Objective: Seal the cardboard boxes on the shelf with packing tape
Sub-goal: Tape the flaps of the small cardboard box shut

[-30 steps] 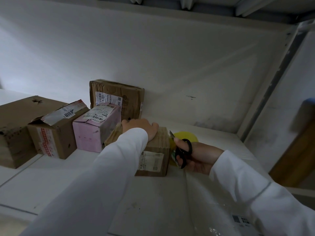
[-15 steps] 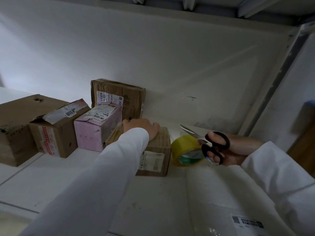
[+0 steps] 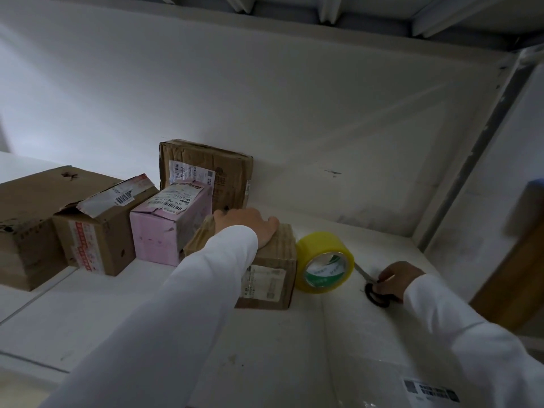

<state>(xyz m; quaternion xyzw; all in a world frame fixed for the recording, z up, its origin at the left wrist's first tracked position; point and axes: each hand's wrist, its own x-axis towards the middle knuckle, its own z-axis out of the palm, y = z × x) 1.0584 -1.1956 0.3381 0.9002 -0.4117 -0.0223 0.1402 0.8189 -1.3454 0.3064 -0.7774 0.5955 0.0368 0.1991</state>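
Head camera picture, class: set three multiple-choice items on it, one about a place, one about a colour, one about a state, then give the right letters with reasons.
1. Where does the tape roll stand?
A. on top of the pink box
B. on the shelf, right of the small brown box
C. in the left hand

2. What colour is the tape roll?
A. yellow
B. red
C. black

3. What is the right hand doing?
A. resting flat on a box
B. hanging idle
C. holding the scissors down at the shelf

Answers: 1 B, it stands on the shelf beside the small brown box. 2 A, its outer band is yellow. 3 C, its fingers curl over the black handles of the scissors; the left hand rests on that box.
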